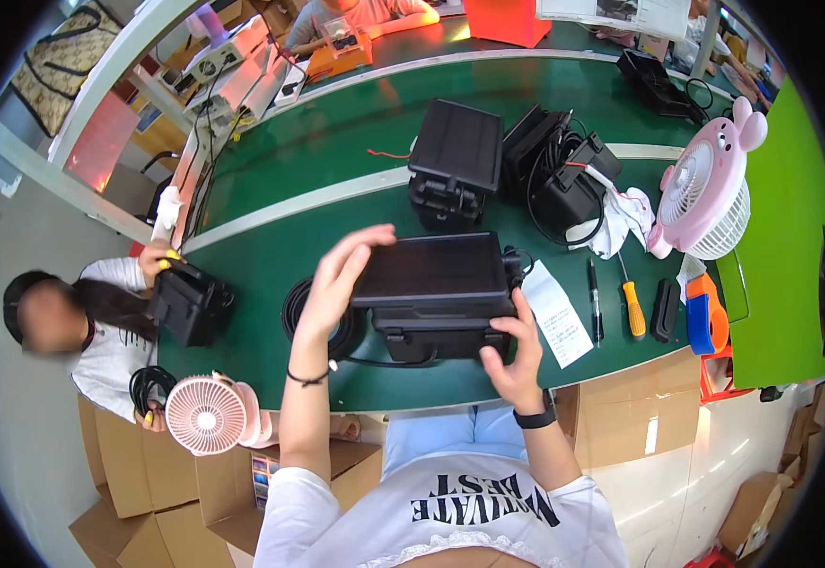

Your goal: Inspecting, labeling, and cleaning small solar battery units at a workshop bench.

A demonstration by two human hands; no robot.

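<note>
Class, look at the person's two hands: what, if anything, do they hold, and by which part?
Both grip one black box-shaped device with a flat dark panel: the left hand at the panel's left edge, the right hand at the housing's lower right corner.

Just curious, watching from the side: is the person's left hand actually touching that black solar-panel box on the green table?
Touching. The head view shows the left hand gripping the black box's left edge.

White printed tee; black wristband [535, 417]; thin black bracelet [307, 379]
</note>
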